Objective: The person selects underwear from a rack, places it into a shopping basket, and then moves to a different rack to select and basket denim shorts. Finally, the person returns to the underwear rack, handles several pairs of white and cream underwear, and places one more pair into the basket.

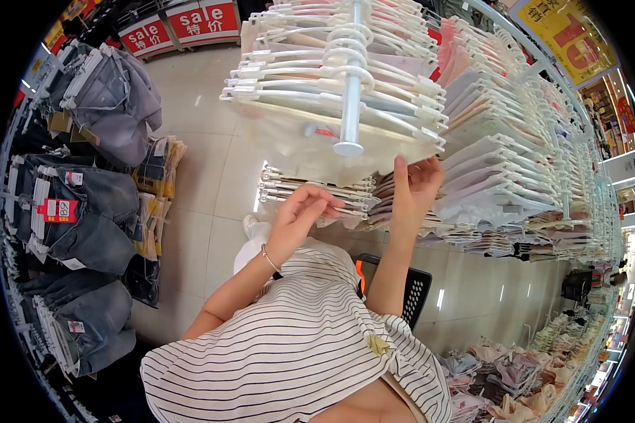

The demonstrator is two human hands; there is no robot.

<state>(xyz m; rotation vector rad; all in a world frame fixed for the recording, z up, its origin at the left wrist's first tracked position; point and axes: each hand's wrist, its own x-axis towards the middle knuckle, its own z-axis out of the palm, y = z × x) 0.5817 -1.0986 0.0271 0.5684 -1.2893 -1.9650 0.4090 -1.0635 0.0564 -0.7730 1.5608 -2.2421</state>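
My left hand (305, 211) is closed, thumb pressed to the curled fingers, in front of a lower row of white hangers (314, 189). What it pinches, if anything, I cannot make out. A beaded bracelet (270, 259) circles that wrist. My right hand (418, 185) is raised with the thumb upright and apart from the bent fingers. Its fingertips are right at the lower edge of a pale cream garment (296, 141) in a clear cover. That garment hangs frontmost from a white clip hanger (395, 121) on a metal display arm (351, 106).
More packed garments on white hangers (497, 169) fill the rack to the right. Jeans (92, 211) hang along the left. A black perforated basket (416, 289) is beside my right forearm. Red sale signs (203, 22) stand at the back, beyond the tiled floor (197, 148).
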